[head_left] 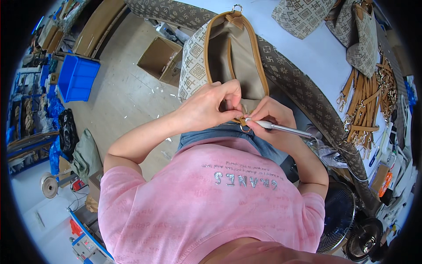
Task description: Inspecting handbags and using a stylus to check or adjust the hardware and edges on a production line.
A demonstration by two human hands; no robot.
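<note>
A patterned beige handbag (192,59) with tan trim lies across my lap and against the table edge, its mouth open and its beige lining showing. My left hand (210,105) is closed in a pinch on the near end of the bag, by a small tan tab and a metal ring (245,129). Close against it, my right hand (277,115) is closed round a pen-like tool (288,129) with a white front and a silvery shaft. The tool's white end points at the tab. What lies between the fingertips is too small to make out.
A white-topped table (307,57) with a dark patterned edge covering runs along the right. On it are more patterned bags (303,17) and a heap of tan straps (367,101) with metal clips. A cardboard box (160,59), blue bin (79,77) and black fan (338,215) stand around me.
</note>
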